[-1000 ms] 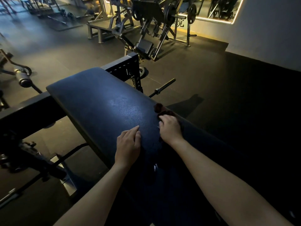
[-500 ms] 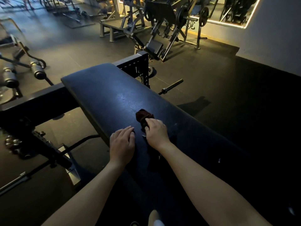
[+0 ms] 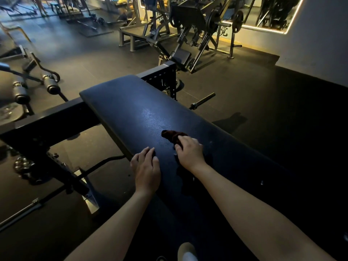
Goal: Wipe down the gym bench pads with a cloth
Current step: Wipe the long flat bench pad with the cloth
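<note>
Mid-wipe, right hand (image 3: 190,151) gripped the cloth (image 3: 172,135) on the bench (image 3: 128,108), left hand (image 3: 146,166) lay flat; far end likely needed wiping next.

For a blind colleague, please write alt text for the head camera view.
A person's right hand holds a dark cloth against a padded gym bench, while the left hand rests flat beside it. Weight machines stand behind in a dim gym.

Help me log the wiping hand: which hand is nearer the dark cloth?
Right. The right hand holds the dark cloth against the bench pad. The left hand rests flat on the pad's left edge, apart from the cloth.
</note>
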Action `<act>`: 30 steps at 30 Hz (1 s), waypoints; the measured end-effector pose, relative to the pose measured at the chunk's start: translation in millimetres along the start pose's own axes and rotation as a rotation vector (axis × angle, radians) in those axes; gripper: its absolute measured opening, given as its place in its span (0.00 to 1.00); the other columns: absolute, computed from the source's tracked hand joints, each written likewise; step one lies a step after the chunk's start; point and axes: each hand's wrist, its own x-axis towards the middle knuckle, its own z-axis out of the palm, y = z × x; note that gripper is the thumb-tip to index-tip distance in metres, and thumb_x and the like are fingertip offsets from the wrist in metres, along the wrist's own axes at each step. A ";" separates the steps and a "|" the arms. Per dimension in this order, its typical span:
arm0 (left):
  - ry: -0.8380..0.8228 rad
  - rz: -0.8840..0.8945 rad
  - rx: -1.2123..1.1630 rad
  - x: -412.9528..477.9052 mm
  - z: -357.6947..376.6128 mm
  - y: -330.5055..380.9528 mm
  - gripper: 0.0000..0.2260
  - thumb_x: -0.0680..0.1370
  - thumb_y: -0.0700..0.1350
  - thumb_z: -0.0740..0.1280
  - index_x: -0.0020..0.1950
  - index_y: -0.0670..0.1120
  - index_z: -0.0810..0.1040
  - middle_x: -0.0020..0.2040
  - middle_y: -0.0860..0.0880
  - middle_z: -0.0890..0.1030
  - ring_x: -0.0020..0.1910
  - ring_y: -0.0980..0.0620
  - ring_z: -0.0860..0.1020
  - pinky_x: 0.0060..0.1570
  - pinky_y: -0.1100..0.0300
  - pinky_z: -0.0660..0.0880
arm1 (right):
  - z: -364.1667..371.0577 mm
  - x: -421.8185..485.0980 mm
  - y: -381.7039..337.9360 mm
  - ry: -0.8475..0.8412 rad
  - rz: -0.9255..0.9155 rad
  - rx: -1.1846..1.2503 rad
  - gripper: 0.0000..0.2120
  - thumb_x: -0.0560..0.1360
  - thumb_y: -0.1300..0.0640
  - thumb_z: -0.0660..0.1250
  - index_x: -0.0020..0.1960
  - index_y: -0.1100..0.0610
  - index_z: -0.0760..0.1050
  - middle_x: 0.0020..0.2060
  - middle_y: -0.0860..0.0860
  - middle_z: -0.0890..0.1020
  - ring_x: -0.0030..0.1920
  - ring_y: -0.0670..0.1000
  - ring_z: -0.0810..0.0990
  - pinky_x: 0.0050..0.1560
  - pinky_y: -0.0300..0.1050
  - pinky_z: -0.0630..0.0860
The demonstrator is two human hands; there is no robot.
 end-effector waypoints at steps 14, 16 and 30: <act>-0.171 0.119 -0.110 -11.9 -16.5 -45.8 0.29 0.81 0.58 0.55 0.80 0.50 0.63 0.79 0.57 0.62 0.75 0.68 0.49 0.75 0.65 0.48 | 24.2 -8.5 -31.3 0.053 -0.027 0.054 0.16 0.82 0.58 0.61 0.68 0.58 0.76 0.63 0.55 0.77 0.63 0.58 0.71 0.64 0.51 0.65; -0.180 0.121 -0.118 -13.4 -19.2 -42.2 0.28 0.81 0.56 0.57 0.81 0.50 0.62 0.78 0.57 0.62 0.75 0.68 0.49 0.73 0.68 0.46 | 27.0 -4.1 -36.3 0.005 0.050 -0.045 0.19 0.83 0.54 0.58 0.73 0.56 0.70 0.69 0.53 0.73 0.68 0.57 0.67 0.68 0.52 0.62; -0.157 -0.315 -0.688 -10.5 -47.1 -54.9 0.30 0.78 0.66 0.60 0.78 0.57 0.65 0.74 0.50 0.69 0.72 0.49 0.71 0.71 0.40 0.69 | 54.0 -32.5 -110.6 -0.363 0.041 0.591 0.18 0.83 0.55 0.58 0.71 0.54 0.74 0.65 0.54 0.79 0.65 0.53 0.76 0.66 0.47 0.72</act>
